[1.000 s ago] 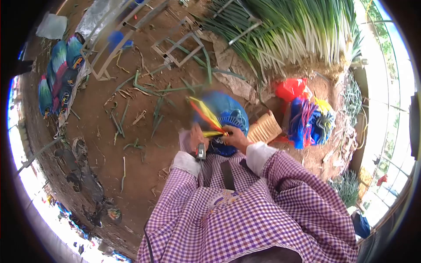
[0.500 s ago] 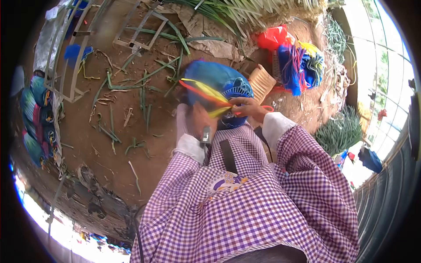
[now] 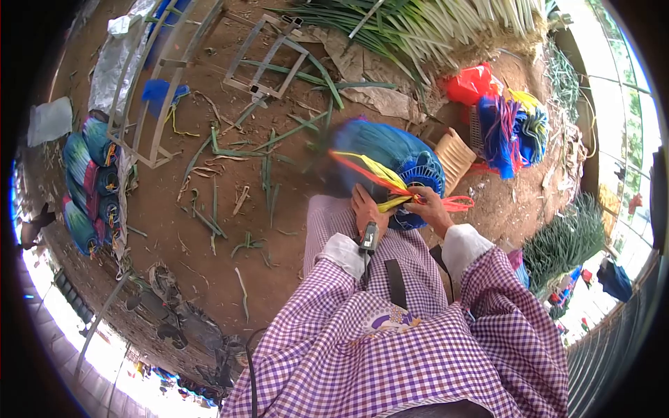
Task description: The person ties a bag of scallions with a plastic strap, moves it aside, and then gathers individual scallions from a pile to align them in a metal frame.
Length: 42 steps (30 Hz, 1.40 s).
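A rounded bundle in blue netting point(image 3: 390, 150) rests against the lap, its gathered end turned toward my hands. Yellow and orange straps point(image 3: 380, 171) run across it and meet at that end. My left hand point(image 3: 368, 212) lies low against the bundle, closed on a yellow strap at its thumb side. At the crossing of the straps, my right hand point(image 3: 431, 210) pinches them with bent fingers. Pinkish-red strap ends point(image 3: 458, 203) stick out to the right beyond it. The fingertips partly hide where the straps meet.
A ribbed tan piece point(image 3: 454, 160) stands beside the bundle. Behind it are a stack of blue nets point(image 3: 512, 136) and a red bag point(image 3: 474, 83). Long green onions point(image 3: 446, 28) lie at the back. Metal frames point(image 3: 268, 59) and packed bundles point(image 3: 90, 181) are on the left.
The whole view has shifted, so the scene sits lower and farther right. My left hand is less blurred and lies closer to the strap crossing; my right hand still pinches there.
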Available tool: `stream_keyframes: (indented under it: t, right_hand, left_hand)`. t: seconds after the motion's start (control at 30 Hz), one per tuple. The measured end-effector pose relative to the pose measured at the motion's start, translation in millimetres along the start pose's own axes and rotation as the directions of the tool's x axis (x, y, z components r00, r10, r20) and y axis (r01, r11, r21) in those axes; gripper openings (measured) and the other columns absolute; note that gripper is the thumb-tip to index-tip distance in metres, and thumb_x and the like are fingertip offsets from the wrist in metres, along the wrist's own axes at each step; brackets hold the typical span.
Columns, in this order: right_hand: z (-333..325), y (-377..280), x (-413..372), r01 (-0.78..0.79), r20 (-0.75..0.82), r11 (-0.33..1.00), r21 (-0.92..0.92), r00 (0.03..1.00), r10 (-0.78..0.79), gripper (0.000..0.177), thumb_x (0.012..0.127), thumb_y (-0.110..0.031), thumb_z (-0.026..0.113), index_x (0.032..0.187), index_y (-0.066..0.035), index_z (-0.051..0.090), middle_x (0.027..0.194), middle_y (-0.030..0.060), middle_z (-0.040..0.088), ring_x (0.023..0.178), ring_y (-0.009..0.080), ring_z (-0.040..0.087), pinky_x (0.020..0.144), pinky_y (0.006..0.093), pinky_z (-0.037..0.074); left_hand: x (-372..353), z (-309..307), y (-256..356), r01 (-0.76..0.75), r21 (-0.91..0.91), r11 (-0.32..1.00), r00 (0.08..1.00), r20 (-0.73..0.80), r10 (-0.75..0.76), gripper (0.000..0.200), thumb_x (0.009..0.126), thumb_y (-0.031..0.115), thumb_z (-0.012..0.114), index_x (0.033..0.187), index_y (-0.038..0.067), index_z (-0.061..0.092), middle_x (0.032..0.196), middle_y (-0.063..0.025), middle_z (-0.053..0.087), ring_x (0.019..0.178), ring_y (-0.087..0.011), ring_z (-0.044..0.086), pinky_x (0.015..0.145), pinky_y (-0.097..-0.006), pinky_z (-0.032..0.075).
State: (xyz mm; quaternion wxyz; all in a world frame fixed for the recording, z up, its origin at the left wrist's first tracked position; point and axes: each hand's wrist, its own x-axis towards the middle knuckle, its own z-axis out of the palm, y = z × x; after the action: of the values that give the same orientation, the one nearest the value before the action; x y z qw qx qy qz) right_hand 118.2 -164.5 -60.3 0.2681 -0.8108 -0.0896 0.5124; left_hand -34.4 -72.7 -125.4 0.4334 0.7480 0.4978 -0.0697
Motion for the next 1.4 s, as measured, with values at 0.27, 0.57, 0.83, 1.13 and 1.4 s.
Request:
stream_keyframes:
  t: [0.27, 0.57, 0.83, 1.13, 1.4]
  right_hand:
    - [-22.9, 36.7, -5.8, 0.01, -0.023, 0.999, 0.045, 1.0, -0.009, 0.051, 0.08, -0.016, 0.079, 0.127, -0.002, 0.065, 0.126, 0.015, 0.056, 0.119, 0.0293, 0.056, 0.103, 0.0363, 0.046]
    - [-55.5, 105.6, -12.2, -0.117, -0.125, 0.945, 0.304, 0.979, 0.161, 0.046, 0.081, -0.014, 0.079, 0.122, 0.004, 0.064, 0.11, 0.0121, 0.063, 0.101, 0.0219, 0.063, 0.088, 0.0313, 0.051]
    - [-75.2, 134.8, -18.1, -0.249, -0.05, 0.843, 0.477, 0.95, 0.309, 0.028, 0.088, -0.016, 0.076, 0.109, -0.005, 0.062, 0.093, 0.0007, 0.06, 0.078, 0.011, 0.057, 0.065, 0.0262, 0.047]
    - [-68.3, 151.1, -17.3, -0.218, -0.127, 0.768, 0.602, 0.924, 0.362, 0.032, 0.089, -0.026, 0.075, 0.108, -0.005, 0.059, 0.091, -0.0009, 0.059, 0.078, 0.0101, 0.055, 0.061, 0.0262, 0.043]
    - [-66.3, 159.8, -6.3, -0.211, -0.167, 0.803, 0.557, 0.919, 0.358, 0.026, 0.091, -0.028, 0.075, 0.084, -0.007, 0.062, 0.074, -0.0023, 0.054, 0.067, 0.0073, 0.047, 0.057, 0.0258, 0.035]
  left_hand:
    - [-17.6, 30.5, 23.5, 0.031, 0.044, 0.999, 0.999, -0.019, -0.03, 0.127, 0.064, 0.038, 0.092, 0.152, -0.008, 0.013, 0.15, -0.0328, 0.031, 0.137, -0.0503, 0.036, 0.114, -0.054, 0.034]
    - [-51.7, 96.8, 59.6, 0.009, 0.105, 0.994, 1.0, 0.009, -0.01, 0.128, 0.066, 0.041, 0.091, 0.152, -0.01, 0.011, 0.152, -0.0327, 0.026, 0.139, -0.051, 0.031, 0.116, -0.054, 0.032]
    - [-73.2, 116.4, 83.9, 0.07, 0.067, 0.995, 0.994, 0.079, -0.075, 0.122, 0.069, 0.036, 0.089, 0.151, -0.011, 0.012, 0.154, -0.0327, 0.024, 0.141, -0.0516, 0.028, 0.118, -0.0538, 0.03]
    - [-75.5, 123.1, 82.1, 0.034, 0.126, 0.991, 0.997, 0.068, -0.043, 0.125, 0.067, 0.041, 0.09, 0.151, -0.012, 0.014, 0.154, -0.0329, 0.025, 0.14, -0.0503, 0.031, 0.117, -0.053, 0.033]
    - [-51.7, 88.7, 38.9, -0.078, -0.005, 0.997, 0.903, 0.423, 0.073, 0.135, 0.054, 0.037, 0.096, 0.153, -0.008, 0.015, 0.156, -0.0322, 0.022, 0.143, -0.0493, 0.028, 0.12, -0.0496, 0.029]
